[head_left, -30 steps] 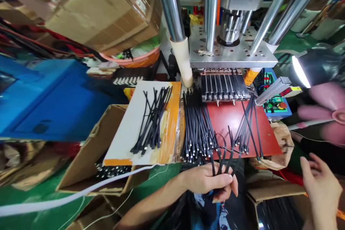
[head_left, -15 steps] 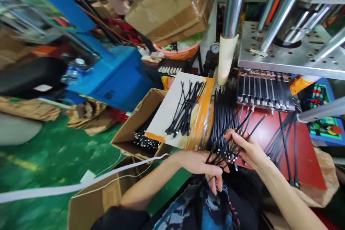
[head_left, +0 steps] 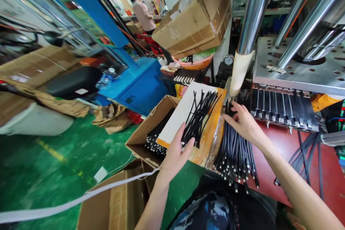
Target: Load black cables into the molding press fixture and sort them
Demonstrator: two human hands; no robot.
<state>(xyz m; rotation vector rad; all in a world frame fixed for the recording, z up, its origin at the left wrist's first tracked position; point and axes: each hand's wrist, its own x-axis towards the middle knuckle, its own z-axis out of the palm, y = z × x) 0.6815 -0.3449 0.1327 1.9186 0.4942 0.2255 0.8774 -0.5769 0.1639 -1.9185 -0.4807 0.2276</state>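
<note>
A loose bunch of black cables [head_left: 201, 115] lies on a white-and-orange board [head_left: 172, 124]. My left hand [head_left: 175, 152] is at the lower end of that bunch, thumb and forefinger spread around the cable ends. On the red work surface [head_left: 272, 154] rests a thick row of black cables [head_left: 237, 151], their small metal-tipped plugs pointing towards me. Over the far end of this row is my right hand [head_left: 244, 122], fingers bent and thumb apart from the forefinger. I see nothing lifted in it.
Right of the row stands a press with metal columns [head_left: 258, 10] and a black mould block [head_left: 283, 109]. An open carton [head_left: 137, 140] of cables sits under the board's left side. More cables [head_left: 307, 158] lie far right. A white strap [head_left: 81, 197] crosses lower left. A person [head_left: 142, 14] stands behind.
Both hands held loose cables near my lap. Now my left hand has moved to the board, where the bunch looks fuller, and my right hand has moved forward over the row.
</note>
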